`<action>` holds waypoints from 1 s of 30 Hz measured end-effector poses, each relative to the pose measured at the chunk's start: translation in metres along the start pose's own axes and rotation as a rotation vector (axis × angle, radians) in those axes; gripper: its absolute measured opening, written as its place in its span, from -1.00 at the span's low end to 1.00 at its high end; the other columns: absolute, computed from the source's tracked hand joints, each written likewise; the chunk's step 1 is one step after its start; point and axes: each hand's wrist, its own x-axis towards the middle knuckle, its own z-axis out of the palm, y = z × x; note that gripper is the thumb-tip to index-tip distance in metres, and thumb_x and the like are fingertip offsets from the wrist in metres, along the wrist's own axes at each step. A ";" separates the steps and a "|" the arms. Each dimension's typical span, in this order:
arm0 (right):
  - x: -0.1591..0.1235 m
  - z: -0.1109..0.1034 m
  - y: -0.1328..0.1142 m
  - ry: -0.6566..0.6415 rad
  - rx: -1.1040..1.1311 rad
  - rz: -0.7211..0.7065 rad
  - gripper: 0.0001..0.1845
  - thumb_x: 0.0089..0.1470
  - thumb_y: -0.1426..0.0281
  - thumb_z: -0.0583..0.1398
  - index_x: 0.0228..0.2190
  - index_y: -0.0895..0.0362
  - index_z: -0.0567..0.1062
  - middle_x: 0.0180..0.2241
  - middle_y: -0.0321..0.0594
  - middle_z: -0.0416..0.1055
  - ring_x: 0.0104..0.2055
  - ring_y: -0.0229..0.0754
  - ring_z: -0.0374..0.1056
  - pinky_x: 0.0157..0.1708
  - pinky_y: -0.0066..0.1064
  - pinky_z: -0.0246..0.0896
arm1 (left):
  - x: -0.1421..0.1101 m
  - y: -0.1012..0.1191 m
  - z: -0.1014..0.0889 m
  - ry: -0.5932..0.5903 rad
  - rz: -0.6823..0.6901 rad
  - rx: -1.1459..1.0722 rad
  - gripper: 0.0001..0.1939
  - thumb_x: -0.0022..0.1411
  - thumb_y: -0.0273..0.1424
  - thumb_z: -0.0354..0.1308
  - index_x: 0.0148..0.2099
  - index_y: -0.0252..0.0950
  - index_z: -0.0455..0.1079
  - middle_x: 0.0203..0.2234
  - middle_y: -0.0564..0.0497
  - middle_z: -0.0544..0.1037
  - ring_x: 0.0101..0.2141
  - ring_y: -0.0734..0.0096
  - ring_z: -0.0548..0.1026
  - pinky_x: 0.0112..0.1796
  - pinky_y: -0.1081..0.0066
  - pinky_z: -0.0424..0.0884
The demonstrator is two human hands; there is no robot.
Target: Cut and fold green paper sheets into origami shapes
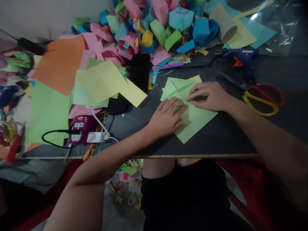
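Note:
A light green sheet of paper (194, 118), partly folded with creased flaps at its far left corner, lies on the dark table in front of me. My left hand (168, 115) rests flat on its left part, fingers spread. From the right, my right hand (208, 96) bends over the sheet, thumb and fingertips drawn together on the folded part. Beneath the far edge a bit of yellow paper (197, 78) peeks out. Right of my right hand are scissors (262, 96) with red and yellow handles.
Folded paper shapes (146, 32) are heaped at the back. Loose yellow sheets (106, 81), an orange sheet (62, 61) and a purple plug strip (81, 128) with cables lie left. A blue glue gun (243, 59), a purple pen (168, 66) and a cardboard tube (222, 24) lie farther back.

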 end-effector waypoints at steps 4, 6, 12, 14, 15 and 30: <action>0.001 0.001 0.002 0.004 0.005 -0.011 -0.76 0.17 0.26 0.23 -0.25 -0.05 0.73 -0.18 -0.23 0.64 -0.22 -0.13 0.53 -0.19 -0.28 0.42 | -0.001 -0.003 0.003 -0.023 0.015 -0.047 -0.42 0.51 -0.13 -0.02 0.43 -0.27 0.21 0.42 -0.27 0.25 0.43 -0.05 0.17 0.38 -0.03 0.16; 0.001 0.001 0.003 0.005 0.004 -0.015 -0.76 0.17 0.26 0.23 -0.26 -0.05 0.73 -0.18 -0.22 0.64 -0.22 -0.13 0.53 -0.18 -0.28 0.41 | -0.001 -0.004 0.003 -0.024 0.005 -0.053 -0.42 0.51 -0.13 -0.01 0.44 -0.27 0.22 0.41 -0.28 0.26 0.43 -0.07 0.18 0.38 -0.05 0.17; 0.002 0.002 0.003 0.010 0.016 -0.012 -0.75 0.15 0.28 0.23 -0.23 -0.06 0.74 -0.18 -0.24 0.65 -0.21 -0.11 0.52 -0.17 -0.25 0.40 | -0.001 -0.001 0.002 -0.011 0.001 -0.030 -0.43 0.49 -0.14 0.04 0.41 -0.27 0.27 0.38 -0.29 0.32 0.41 -0.08 0.24 0.37 -0.09 0.21; 0.001 0.003 0.004 0.015 0.020 -0.009 -0.75 0.15 0.28 0.24 -0.23 -0.07 0.74 -0.19 -0.24 0.65 -0.22 -0.11 0.52 -0.17 -0.25 0.40 | -0.002 0.001 0.002 0.001 -0.014 -0.015 -0.45 0.48 -0.16 0.04 0.39 -0.27 0.30 0.37 -0.29 0.34 0.39 -0.08 0.26 0.36 -0.08 0.23; 0.001 0.003 0.004 0.017 0.020 -0.007 -0.76 0.15 0.27 0.25 -0.23 -0.07 0.74 -0.19 -0.24 0.65 -0.22 -0.11 0.52 -0.17 -0.26 0.40 | -0.002 0.003 0.002 0.008 -0.022 -0.008 -0.46 0.49 -0.17 0.04 0.38 -0.28 0.31 0.36 -0.30 0.35 0.39 -0.07 0.27 0.35 -0.08 0.24; 0.000 0.004 0.001 0.006 0.008 0.003 -0.75 0.19 0.28 0.22 -0.24 -0.07 0.73 -0.16 -0.22 0.63 -0.22 -0.12 0.51 -0.16 -0.24 0.39 | -0.003 0.006 -0.001 0.054 -0.072 -0.048 -0.56 0.48 -0.27 0.02 0.30 -0.28 0.37 0.40 -0.26 0.28 0.46 -0.09 0.11 0.33 -0.04 0.29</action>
